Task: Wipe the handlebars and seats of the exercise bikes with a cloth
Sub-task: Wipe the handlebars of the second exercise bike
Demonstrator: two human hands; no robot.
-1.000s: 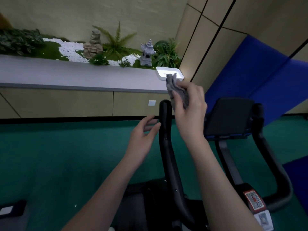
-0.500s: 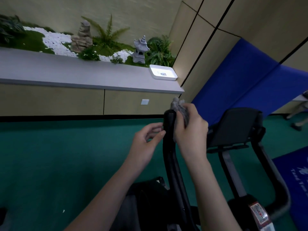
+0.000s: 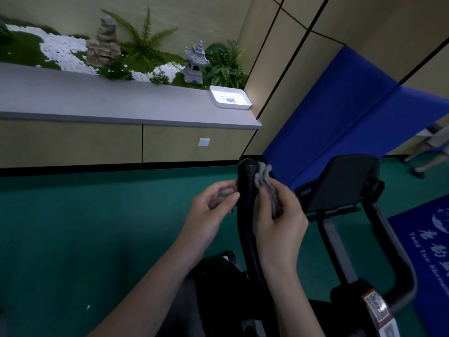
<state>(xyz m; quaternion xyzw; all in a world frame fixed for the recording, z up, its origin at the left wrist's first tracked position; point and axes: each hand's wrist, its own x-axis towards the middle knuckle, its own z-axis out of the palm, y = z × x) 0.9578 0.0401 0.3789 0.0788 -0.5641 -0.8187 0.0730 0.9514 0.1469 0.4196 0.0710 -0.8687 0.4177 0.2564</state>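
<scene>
A black exercise bike fills the lower middle of the head view. Its left handlebar (image 3: pixel 246 188) rises upright between my hands. My right hand (image 3: pixel 279 220) grips a grey cloth (image 3: pixel 264 183) and presses it against the right side of that bar near the top. On the bar's left side, my left hand (image 3: pixel 211 207) has loosely curled fingers whose tips touch the bar. The bike's black console (image 3: pixel 340 183) stands to the right, and the right handlebar (image 3: pixel 393 246) curves down beyond it. No seat shows.
A long grey counter (image 3: pixel 97 103) with a white tray (image 3: pixel 229 97) and a rock garden with ferns runs along the far wall. Blue mats (image 3: pixel 352 113) lean against the right wall. Green floor (image 3: pixel 97 227) spreads on the left. A blue floor mat (image 3: pixel 427 239) lies at the right.
My right hand with the cloth came down from above the handlebar's top onto its right side. My left hand closed in on the bar. The view shifted right and down.
</scene>
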